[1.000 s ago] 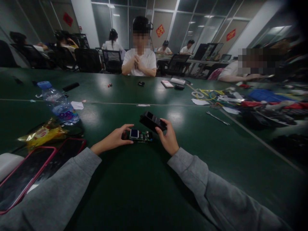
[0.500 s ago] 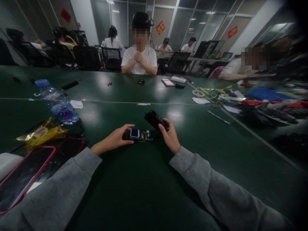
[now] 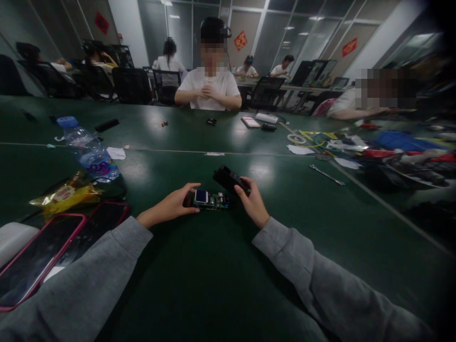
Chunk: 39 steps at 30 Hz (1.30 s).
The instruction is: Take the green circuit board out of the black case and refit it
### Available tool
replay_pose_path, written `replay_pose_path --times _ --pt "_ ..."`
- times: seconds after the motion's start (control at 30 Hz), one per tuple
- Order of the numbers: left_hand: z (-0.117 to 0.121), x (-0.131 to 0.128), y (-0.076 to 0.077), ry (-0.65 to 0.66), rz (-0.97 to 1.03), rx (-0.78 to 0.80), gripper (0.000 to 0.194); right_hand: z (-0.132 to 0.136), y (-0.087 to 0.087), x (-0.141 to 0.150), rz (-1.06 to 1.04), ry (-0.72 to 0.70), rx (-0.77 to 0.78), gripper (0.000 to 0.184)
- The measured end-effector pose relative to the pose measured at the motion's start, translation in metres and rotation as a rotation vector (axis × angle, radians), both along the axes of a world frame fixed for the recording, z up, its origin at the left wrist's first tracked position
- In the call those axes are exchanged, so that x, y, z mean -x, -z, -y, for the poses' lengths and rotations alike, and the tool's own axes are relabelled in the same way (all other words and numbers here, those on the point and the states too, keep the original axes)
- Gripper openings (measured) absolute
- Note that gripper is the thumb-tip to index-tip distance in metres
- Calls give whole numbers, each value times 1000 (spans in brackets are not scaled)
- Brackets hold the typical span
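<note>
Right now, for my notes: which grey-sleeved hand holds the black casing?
The right hand, clasping the casing; the left hand instead holds the green circuit board.

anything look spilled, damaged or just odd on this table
No spill or obvious damage shows. The clear, blue-capped plastic bottle seems to lean, perhaps only lens distortion. The small green circuit board looks exposed, with a black box-shaped shell apart in the right hand.

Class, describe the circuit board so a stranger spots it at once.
At the green table, find the grey-sleeved left hand. It holds the circuit board, beside the black case in the right hand; unlike that case, the board carries a small, pale-framed screen.
</note>
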<state>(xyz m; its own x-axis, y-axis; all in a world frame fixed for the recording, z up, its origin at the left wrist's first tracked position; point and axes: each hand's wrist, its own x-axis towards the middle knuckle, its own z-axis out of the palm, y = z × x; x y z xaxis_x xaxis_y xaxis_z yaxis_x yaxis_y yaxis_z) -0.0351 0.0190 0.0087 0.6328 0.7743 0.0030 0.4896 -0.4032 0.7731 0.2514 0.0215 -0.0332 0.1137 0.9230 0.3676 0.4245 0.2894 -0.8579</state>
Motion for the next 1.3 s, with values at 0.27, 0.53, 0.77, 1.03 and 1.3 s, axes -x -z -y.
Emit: replay_pose_path --times 0.27,0.53,0.77,1.03,1.3 --pt "1 0 1 15 27 -11 75 -2 2 0 58 -31 7 46" --pt "0 -1 1 9 -11 -32 76 -2 0 -1 73 -43 -10 44" --pt "1 0 0 8 -20 -16 76 2 -1 -1 237 -48 -57 43" --pt "5 -2 -4 -5 -44 -27 77 2 0 -1 280 -36 -84 49" --pt "5 -1 -1 -6 -44 -25 79 0 2 0 186 -50 -48 47"
